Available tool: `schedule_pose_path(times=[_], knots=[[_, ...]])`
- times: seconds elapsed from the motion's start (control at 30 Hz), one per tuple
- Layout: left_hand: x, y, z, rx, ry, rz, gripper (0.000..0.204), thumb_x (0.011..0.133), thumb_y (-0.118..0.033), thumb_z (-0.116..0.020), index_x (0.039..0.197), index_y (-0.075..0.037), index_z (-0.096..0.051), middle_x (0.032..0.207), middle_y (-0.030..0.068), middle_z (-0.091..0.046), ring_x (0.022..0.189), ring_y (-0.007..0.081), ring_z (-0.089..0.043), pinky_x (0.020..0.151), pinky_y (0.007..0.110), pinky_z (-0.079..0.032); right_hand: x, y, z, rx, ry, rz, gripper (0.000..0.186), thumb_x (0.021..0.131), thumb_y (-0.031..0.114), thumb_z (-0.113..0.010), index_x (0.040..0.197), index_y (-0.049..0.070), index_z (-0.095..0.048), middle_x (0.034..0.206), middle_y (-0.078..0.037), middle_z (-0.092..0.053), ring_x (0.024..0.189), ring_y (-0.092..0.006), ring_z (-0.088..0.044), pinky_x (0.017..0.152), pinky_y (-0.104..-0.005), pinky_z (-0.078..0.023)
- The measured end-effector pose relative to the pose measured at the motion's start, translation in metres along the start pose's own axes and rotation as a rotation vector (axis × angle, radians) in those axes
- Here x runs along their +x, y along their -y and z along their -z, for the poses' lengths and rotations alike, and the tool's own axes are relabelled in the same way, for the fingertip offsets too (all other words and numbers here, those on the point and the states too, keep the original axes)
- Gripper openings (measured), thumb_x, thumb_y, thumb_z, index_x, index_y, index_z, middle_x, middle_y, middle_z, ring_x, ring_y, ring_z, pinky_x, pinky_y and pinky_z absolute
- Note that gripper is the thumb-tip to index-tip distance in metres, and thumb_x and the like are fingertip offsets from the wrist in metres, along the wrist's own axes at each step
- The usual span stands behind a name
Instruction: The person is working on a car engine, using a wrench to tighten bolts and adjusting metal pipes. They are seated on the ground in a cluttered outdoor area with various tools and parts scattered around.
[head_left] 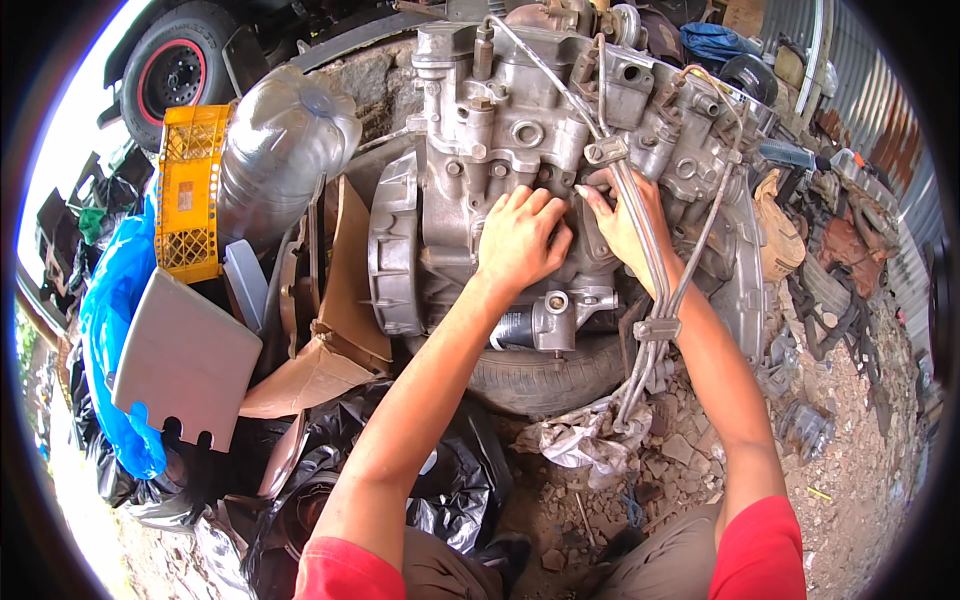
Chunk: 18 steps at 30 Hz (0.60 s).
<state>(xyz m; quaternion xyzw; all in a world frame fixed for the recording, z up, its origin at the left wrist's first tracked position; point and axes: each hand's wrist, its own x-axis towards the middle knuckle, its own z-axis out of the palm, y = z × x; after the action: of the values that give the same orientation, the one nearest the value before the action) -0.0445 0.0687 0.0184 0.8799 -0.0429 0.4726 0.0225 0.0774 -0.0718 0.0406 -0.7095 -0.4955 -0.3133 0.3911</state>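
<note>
A grey metal engine assembly [530,130], with ports, bolts and fittings, fills the upper middle. My left hand [522,235] lies against its front face with fingers curled; whatever is under the fingertips is hidden. To its right, my right hand [625,220] reaches in behind a bundle of metal pipes [655,275], thumb and fingers bent at something small on the engine that I cannot make out. Below my left hand sits a cylindrical part with a fitting [555,320]. A bell-shaped housing [392,260] forms the engine's left end, above a tyre [530,390] lying flat.
At left are a clear plastic jug [285,150], yellow perforated plastic [188,193], torn cardboard [350,250], a beige panel [185,345], a blue bag [110,330] and black bags [450,470]. A wheel [175,80] stands behind. Rubble [680,450], scrap and a corrugated sheet [890,160] are at right.
</note>
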Motion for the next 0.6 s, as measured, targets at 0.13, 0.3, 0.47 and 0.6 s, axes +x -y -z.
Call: schedule_pose_path(times=[0.13, 0.3, 0.47, 0.6], knots=[[0.0012, -0.0020, 0.0023, 0.009, 0.004, 0.001, 0.020, 0.075, -0.022, -0.065, 0.089, -0.009, -0.064, 0.085, 0.0065, -0.057, 0.087, 0.0256, -0.055, 0.078, 0.038, -0.045, -0.0003, 0.0030, 0.0055, -0.061, 0.011, 0.080, 0.015, 0.085, 0.009, -0.067, 0.098, 0.001, -0.065, 0.087, -0.018, -0.064, 0.083, -0.0381, -0.062, 0.076, -0.0437, -0.049], [0.0007, -0.0024, 0.0017, 0.011, -0.004, -0.005, 0.020, 0.075, -0.023, -0.065, 0.088, -0.009, -0.063, 0.085, 0.0064, -0.056, 0.087, 0.0253, -0.055, 0.078, 0.038, -0.045, 0.0008, 0.0015, 0.0060, -0.001, 0.051, 0.130, 0.015, 0.087, 0.007, -0.064, 0.100, 0.001, -0.065, 0.090, -0.021, -0.064, 0.087, -0.0403, -0.062, 0.077, -0.0447, -0.049], [0.0003, -0.0004, 0.0000, 0.023, -0.008, -0.015, 0.019, 0.075, -0.023, -0.065, 0.088, -0.009, -0.063, 0.084, 0.0063, -0.056, 0.087, 0.0250, -0.055, 0.077, 0.038, -0.044, 0.0028, -0.0019, 0.0032, 0.092, 0.084, 0.074, 0.012, 0.086, 0.007, -0.062, 0.095, -0.001, -0.064, 0.088, -0.020, -0.062, 0.083, -0.0401, -0.060, 0.073, -0.0454, -0.049], [0.0007, -0.0007, 0.0009, 0.020, -0.010, -0.013, 0.020, 0.075, -0.023, -0.065, 0.089, -0.009, -0.064, 0.084, 0.0062, -0.056, 0.087, 0.0250, -0.055, 0.077, 0.038, -0.044, 0.0031, 0.0066, 0.0043, 0.075, 0.111, -0.017, 0.010, 0.086, 0.007, -0.062, 0.090, -0.001, -0.063, 0.088, -0.019, -0.060, 0.081, -0.0385, -0.060, 0.074, -0.0459, -0.049]])
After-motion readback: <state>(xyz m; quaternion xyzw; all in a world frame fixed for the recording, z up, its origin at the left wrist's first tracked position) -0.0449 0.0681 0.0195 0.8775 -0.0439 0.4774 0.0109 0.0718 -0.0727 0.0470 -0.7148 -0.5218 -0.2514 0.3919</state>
